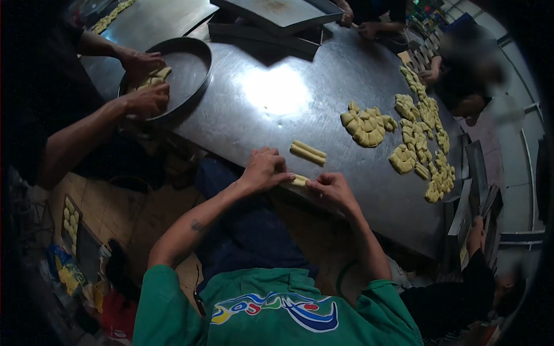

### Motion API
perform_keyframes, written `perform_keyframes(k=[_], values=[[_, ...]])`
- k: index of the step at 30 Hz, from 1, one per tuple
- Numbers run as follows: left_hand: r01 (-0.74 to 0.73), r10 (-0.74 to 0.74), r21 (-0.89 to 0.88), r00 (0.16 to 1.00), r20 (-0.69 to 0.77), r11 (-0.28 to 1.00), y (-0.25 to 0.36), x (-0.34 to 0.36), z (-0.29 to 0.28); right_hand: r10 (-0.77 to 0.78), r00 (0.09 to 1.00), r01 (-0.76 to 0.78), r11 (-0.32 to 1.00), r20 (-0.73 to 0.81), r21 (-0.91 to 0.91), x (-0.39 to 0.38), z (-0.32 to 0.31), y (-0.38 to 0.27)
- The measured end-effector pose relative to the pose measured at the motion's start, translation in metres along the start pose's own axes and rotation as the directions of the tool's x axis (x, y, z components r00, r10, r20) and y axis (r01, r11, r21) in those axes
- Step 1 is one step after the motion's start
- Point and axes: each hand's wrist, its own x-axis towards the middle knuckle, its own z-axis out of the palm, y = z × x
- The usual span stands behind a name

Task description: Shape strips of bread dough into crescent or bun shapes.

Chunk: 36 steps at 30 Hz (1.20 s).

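Note:
Between my two hands lies a short strip of pale yellow dough [299,180], at the near edge of the metal table [242,135]. My left hand [264,170] grips its left end, fingers curled. The right end is pinched by my right hand [330,189], thumb and fingers together. Just beyond, two dough strips [308,152] lie side by side on the metal, touching neither hand. Farther right sits a round cluster of cut dough pieces [367,124].
Many dough pieces [416,135] spread along the table's right side. At left, another person's hands [147,101] hold dough over a round pan [193,63]. Rectangular metal trays [277,14] are stacked at the far edge. Other people stand at the far and right sides.

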Motion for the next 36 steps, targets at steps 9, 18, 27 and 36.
perform_keyframes(k=[9,18,27,36], values=[[0.108,-0.182,0.282,0.951,0.248,0.953,0.021,0.024,-0.012,0.127,0.97,-0.221,0.814,-0.206,-0.538,0.004,0.007,-0.037],[0.092,-0.156,0.239,0.952,0.265,0.967,0.016,0.027,-0.004,-0.081,0.995,0.016,0.678,-0.053,-0.735,0.018,-0.01,-0.028],[0.126,-0.193,0.243,0.942,0.274,0.962,0.012,0.025,-0.003,0.177,0.984,-0.136,0.755,0.0,-0.642,0.023,-0.025,-0.009],[0.183,-0.21,0.183,0.968,0.141,0.966,0.0,0.026,-0.005,0.072,0.996,-0.093,0.801,-0.059,-0.592,0.034,-0.018,-0.034]])
